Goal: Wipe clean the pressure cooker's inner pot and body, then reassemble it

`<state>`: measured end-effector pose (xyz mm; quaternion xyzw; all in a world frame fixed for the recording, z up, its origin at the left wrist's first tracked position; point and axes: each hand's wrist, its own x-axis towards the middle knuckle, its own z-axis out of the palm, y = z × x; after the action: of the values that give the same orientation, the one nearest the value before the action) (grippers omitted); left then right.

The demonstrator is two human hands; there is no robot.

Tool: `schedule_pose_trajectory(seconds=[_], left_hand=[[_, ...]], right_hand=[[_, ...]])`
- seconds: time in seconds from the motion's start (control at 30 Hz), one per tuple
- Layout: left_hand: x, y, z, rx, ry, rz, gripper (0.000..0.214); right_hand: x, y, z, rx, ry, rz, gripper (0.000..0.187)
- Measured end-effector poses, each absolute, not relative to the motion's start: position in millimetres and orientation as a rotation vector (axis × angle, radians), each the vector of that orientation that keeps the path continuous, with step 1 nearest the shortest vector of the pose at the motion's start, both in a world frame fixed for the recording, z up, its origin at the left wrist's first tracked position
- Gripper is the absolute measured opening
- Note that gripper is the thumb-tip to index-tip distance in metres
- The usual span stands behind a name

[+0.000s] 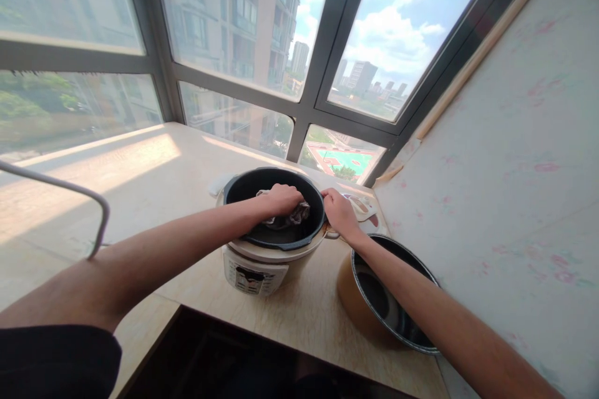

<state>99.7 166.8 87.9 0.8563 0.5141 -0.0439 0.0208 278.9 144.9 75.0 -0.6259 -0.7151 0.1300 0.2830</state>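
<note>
An electric pressure cooker with a pale body and a front control panel stands lidless on the stone sill. My left hand reaches over its dark rim and presses a crumpled patterned cloth against the inside; part of the cloth is hidden under the fingers. At the right side of the cooker, my right hand grips the rim, thumb and fingers closed on it. Below my right forearm sits a brown inner pot with a dark inside, tilted in view and partly covered by the arm.
A pale cooker part, perhaps a lid, lies behind my right hand by the wall. A grey cable arches in at the left. Large windows rise behind the sill; a floral papered wall borders the right. The sill's front edge drops into a dark space.
</note>
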Motion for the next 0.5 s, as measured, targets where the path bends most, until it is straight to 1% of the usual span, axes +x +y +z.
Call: schedule_pose_trajectory(seconds=[0.27, 0.33, 0.4, 0.5], left_hand=[[90.3, 172.9, 91.9, 2.485, 1.814, -0.293, 0.030], [86.6, 176.1, 89.8, 2.437, 1.851, -0.318, 0.033], [82.2, 179.3, 87.3, 2.401, 1.879, -0.320, 0.038], [73.5, 183.6, 83.1, 2.383, 1.875, -0.227, 0.038]], right_hand=[[280.0, 146.3, 72.2, -1.651, -1.910, 0.349, 0.036], [280.3, 146.5, 72.0, -1.649, -1.910, 0.350, 0.036], [280.7, 146.6, 72.2, -1.648, -1.917, 0.350, 0.036], [281.1, 146.6, 72.7, -1.648, -1.930, 0.340, 0.036]])
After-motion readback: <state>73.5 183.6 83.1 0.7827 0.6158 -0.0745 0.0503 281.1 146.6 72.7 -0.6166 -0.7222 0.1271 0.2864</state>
